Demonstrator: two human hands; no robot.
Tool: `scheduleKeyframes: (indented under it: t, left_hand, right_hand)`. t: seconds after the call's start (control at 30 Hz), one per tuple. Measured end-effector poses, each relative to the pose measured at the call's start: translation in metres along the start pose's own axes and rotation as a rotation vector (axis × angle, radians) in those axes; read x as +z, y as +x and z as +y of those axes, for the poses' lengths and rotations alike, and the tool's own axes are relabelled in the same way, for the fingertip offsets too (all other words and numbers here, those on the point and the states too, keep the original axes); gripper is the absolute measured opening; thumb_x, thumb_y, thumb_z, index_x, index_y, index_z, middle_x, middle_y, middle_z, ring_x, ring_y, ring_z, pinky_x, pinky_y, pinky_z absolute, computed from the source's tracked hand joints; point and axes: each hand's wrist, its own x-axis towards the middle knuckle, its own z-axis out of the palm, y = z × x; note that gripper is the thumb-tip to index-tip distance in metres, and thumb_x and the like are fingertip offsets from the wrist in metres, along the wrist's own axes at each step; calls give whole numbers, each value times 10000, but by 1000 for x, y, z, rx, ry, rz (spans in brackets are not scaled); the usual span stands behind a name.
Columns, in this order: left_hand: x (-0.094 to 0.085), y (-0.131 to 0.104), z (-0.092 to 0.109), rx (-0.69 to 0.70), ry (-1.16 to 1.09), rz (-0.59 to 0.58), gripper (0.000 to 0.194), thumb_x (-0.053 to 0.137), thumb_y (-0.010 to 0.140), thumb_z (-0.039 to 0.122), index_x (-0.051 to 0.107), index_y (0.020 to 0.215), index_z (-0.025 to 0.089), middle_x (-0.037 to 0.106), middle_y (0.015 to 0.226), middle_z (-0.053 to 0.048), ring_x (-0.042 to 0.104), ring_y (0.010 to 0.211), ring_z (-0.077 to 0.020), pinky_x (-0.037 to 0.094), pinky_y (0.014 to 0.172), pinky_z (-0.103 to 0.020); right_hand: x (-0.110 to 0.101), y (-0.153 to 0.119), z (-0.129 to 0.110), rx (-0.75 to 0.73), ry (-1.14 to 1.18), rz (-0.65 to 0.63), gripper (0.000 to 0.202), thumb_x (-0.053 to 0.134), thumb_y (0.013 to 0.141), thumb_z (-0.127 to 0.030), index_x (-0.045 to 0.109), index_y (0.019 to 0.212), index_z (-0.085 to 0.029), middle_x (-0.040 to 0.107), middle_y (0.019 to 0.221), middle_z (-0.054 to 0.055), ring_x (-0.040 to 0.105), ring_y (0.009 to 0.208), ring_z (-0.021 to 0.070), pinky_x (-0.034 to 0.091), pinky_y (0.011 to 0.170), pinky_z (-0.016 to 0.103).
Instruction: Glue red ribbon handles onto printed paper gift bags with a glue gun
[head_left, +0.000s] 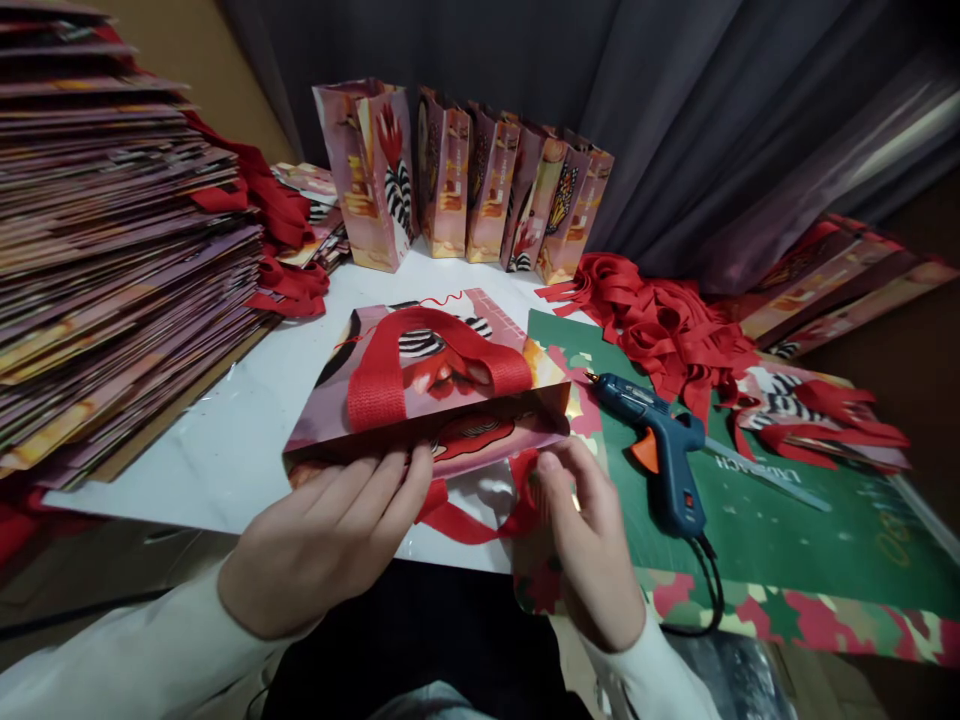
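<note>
A printed paper gift bag [330,410] lies on its side in front of me, its open mouth facing me. One red ribbon handle [379,385] arches over the top panel; the other red ribbon handle [469,528] hangs from the near panel onto the table. My left hand [337,530] is closed over the mouth's near edge, fingers reaching inside and thumb hidden. At the right corner of the mouth, my right hand [589,530] grips the bag's edge beside the ribbon, thumb and forefinger curved together. A blue glue gun [667,440] with an orange trigger lies right of the bag.
A tall stack of flat bags [112,260] rises at left. Several standing bags [446,180] line the back by a grey curtain [480,50]. A red ribbon pile [652,320] and handled flat bags [810,410] lie right, around the green mat [840,530]. The glue gun's cord [709,590] hangs over the front.
</note>
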Motion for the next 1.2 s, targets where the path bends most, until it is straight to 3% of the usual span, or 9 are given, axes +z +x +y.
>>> scheduleKeyframes:
  t: [0.07,0.13,0.27,0.43,0.6,0.73,0.93,1.2]
  left_hand:
    - [-2,4,-1,69,101,21,433,380,942,92,492,1360,98,696,1089,-98,646,845,-204,469,766,-350]
    - [-4,6,-1,90,133,29,436,349,941,83,502,1350,90,696,1068,-101,639,829,-207,465,760,-356]
    - [-6,8,-2,76,100,16,434,378,934,84,506,1348,100,697,1053,-95,630,823,-203,455,755,-347]
    - [-9,12,-1,54,129,27,378,381,932,88,583,1250,111,706,983,-75,609,785,-197,434,726,-338]
    - [-13,22,1,67,164,-7,344,395,906,60,615,1169,76,707,917,-79,590,715,-194,415,656,-341]
    - [-12,24,2,56,176,-11,331,401,895,43,632,1127,85,703,886,-73,581,695,-191,409,634,-340]
    - [-8,18,2,18,149,-15,362,401,880,40,615,1161,120,689,910,-59,572,715,-188,401,646,-343]
    - [-8,16,3,39,184,-12,334,406,886,43,634,1119,115,701,883,-61,580,688,-194,417,627,-360]
  right_hand:
    - [-6,-2,-1,-265,-303,243,75,551,946,-284,599,953,-226,636,905,22,575,845,173,400,775,319]
    - [-11,-1,-2,-529,-552,363,96,610,905,-197,619,998,-218,654,915,39,589,870,193,378,831,359]
    - [-17,8,-9,-787,-781,241,129,643,889,-157,669,1000,-218,669,878,44,574,823,191,321,791,378]
    - [-23,22,-19,-922,-909,56,102,604,923,-173,679,966,-229,720,890,8,532,807,178,284,772,382]
    - [-28,27,-27,-1118,-1039,-8,190,511,951,-120,680,973,-204,749,918,-6,514,830,182,286,772,374]
    - [-27,29,-30,-1171,-1090,-77,222,478,955,-122,688,943,-191,743,936,5,529,826,177,306,765,368]
    - [-23,33,-27,-1220,-1122,-93,173,520,933,-125,679,911,-191,709,870,7,532,784,160,307,764,362]
    - [-14,38,-24,-1267,-1141,-112,286,440,963,-112,658,798,-196,676,797,14,491,774,166,309,769,351]
